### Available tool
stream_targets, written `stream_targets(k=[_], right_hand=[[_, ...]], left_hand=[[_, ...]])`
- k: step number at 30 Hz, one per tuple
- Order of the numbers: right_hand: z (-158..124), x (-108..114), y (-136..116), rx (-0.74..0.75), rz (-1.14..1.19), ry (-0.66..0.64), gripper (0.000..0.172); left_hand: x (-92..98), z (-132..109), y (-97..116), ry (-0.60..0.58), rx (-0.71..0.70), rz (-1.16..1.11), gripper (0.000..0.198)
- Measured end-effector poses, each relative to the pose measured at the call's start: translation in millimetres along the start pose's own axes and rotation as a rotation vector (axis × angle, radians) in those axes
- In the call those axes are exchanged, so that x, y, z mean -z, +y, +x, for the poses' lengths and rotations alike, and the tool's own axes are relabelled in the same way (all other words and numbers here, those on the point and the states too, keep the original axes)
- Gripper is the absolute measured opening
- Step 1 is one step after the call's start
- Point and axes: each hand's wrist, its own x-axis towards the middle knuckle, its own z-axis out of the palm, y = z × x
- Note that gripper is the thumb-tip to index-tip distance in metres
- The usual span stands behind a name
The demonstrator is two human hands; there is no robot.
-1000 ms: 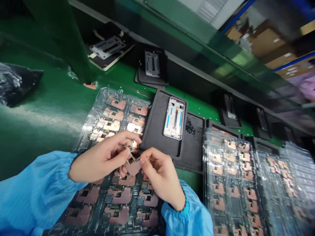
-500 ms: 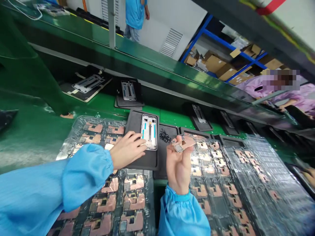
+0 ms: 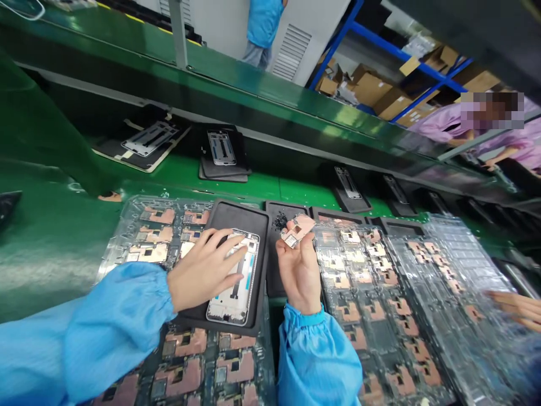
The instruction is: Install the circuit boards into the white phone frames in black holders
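Observation:
My left hand (image 3: 207, 268) lies with fingers spread over a silver phone frame (image 3: 230, 309), touching its upper left part. The frame rests in a black foam tray (image 3: 220, 214) and carries blue strips and a dark flat cable. My right hand (image 3: 299, 270) pinches a copper-covered phone circuit board (image 3: 299, 227), held up just right of the tray. Beneath and around the foam tray, a clear plastic tray (image 3: 181, 361) holds rows of similar boards.
A second foam tray (image 3: 275, 270) holds small black bits (image 3: 280, 220). More clear trays of boards (image 3: 376, 332) lie at right. Phone frames on pads (image 3: 222, 148) line the green belt. Another person's hand (image 3: 518, 307) reaches in at far right; people in blue and pink stand beyond.
The foam tray with the phone frame has come closer, and the frame now sits lower and tilted in it. My left hand moved with it. The circuit board stays in my right hand.

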Motion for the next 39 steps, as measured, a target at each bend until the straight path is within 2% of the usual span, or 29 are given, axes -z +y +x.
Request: stream_targets(k=[3,5,8,10,12,15,20,28,34,39], right_hand=[[0,1,5,0.043,-0.073,-0.04,0.038],[-3,1,6,0.167,-0.229,-0.077,0.032],[-8,-1,5,0.507,-0.672,-0.181,0.018],[-12,-5,6,0.71,-1.009,-0.331,0.017],[-15,-11,9,0.802,-1.276,-0.505,0.018],[-18,-18,16,0.809,-1.512,-0.63,0.018],[-18,-20,20,0.83,-1.581,-0.573,0.018],[-16,-22,20,0.807,-1.608,-0.576,0.018],[-15,-22,21,0.748,-1.657,-0.54,0.017],[-23,-30,21,0.735,-1.843,-0.574,0.022]], left_hand=[[-6.3,2,0,-0.009,0.004,-0.01,0.036],[-4.8,-2,3,0.006,-0.021,-0.043,0.035],[4.1,-20,9,0.051,-0.141,-0.167,0.039],[10.6,-35,14,0.089,-0.217,-0.227,0.04],[14.6,-49,17,0.116,-0.247,-0.213,0.043],[14.6,-59,19,0.134,-0.254,-0.16,0.047],[9.2,-57,19,0.167,-0.228,-0.179,0.044],[5.0,-60,22,0.194,-0.201,-0.216,0.043],[7.3,-59,20,0.188,-0.162,-0.249,0.04],[9.6,-57,14,0.148,-0.198,-0.246,0.047]])
